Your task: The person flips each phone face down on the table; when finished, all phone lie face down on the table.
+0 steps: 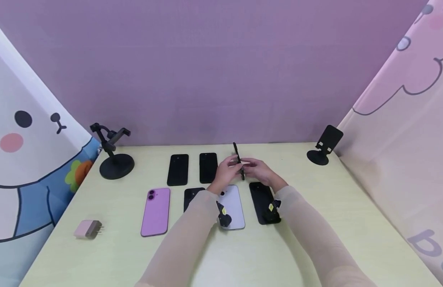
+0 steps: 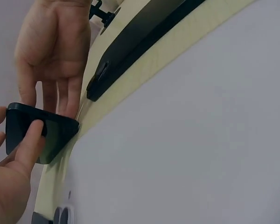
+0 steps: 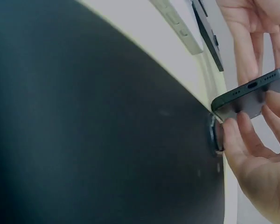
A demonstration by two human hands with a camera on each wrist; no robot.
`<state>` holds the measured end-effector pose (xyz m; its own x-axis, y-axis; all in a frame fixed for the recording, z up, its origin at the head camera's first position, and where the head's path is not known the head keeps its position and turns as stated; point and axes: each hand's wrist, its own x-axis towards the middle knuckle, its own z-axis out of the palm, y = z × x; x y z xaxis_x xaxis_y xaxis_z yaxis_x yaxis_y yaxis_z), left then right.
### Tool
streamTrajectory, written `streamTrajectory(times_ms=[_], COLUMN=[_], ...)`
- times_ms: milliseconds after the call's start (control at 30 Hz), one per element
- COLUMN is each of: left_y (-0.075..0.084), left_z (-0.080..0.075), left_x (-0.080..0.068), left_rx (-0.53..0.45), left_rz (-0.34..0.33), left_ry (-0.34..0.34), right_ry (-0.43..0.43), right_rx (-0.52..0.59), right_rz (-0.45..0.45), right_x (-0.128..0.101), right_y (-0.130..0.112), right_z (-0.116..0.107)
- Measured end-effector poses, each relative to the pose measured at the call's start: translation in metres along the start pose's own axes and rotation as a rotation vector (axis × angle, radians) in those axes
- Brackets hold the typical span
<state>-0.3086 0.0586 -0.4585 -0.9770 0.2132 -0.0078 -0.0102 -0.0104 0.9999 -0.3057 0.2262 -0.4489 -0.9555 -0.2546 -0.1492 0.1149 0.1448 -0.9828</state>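
Both hands hold a black phone (image 1: 236, 149) on edge above the table, so the head view sees it as a thin dark strip. My left hand (image 1: 226, 169) grips it from the left, its thumb on the phone's flat face in the left wrist view. From the other side my right hand (image 1: 259, 170) pinches it between thumb and fingers. The right wrist view shows the phone's end edge (image 3: 245, 90) with a charging port and small holes. Beneath the wrists lie a pale lavender phone (image 1: 236, 207) and another black phone (image 1: 260, 199).
Two black phones (image 1: 177, 170) lie further back, left of the hands. A purple phone (image 1: 155, 213) is front left; the left sleeve partly covers another dark phone (image 1: 190, 195). A plug charger (image 1: 88, 229), a round-based black stand (image 1: 116, 165) and a small black stand (image 1: 329, 139) flank them.
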Motion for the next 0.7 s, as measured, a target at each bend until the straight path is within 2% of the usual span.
streamTrajectory(times_ms=[133, 367, 500, 700], left_y=[-0.001, -0.001, -0.002, -0.004], left_z=[-0.003, -0.007, -0.009, -0.013], left_x=[0.000, 0.000, 0.002, 0.002], left_rx=[-0.007, 0.053, 0.166, 0.435], left_rz=[0.004, 0.008, 0.025, 0.063], left_ry=[0.003, 0.008, -0.004, -0.001], right_ry=[0.008, 0.037, 0.049, 0.070], right_rx=[-0.020, -0.152, -0.220, -0.334], right_rz=[0.032, 0.073, 0.076, 0.078], right_x=[0.001, 0.003, 0.004, 0.004], right_y=[0.001, 0.001, 0.002, 0.003], right_z=[0.001, 0.000, -0.001, 0.000])
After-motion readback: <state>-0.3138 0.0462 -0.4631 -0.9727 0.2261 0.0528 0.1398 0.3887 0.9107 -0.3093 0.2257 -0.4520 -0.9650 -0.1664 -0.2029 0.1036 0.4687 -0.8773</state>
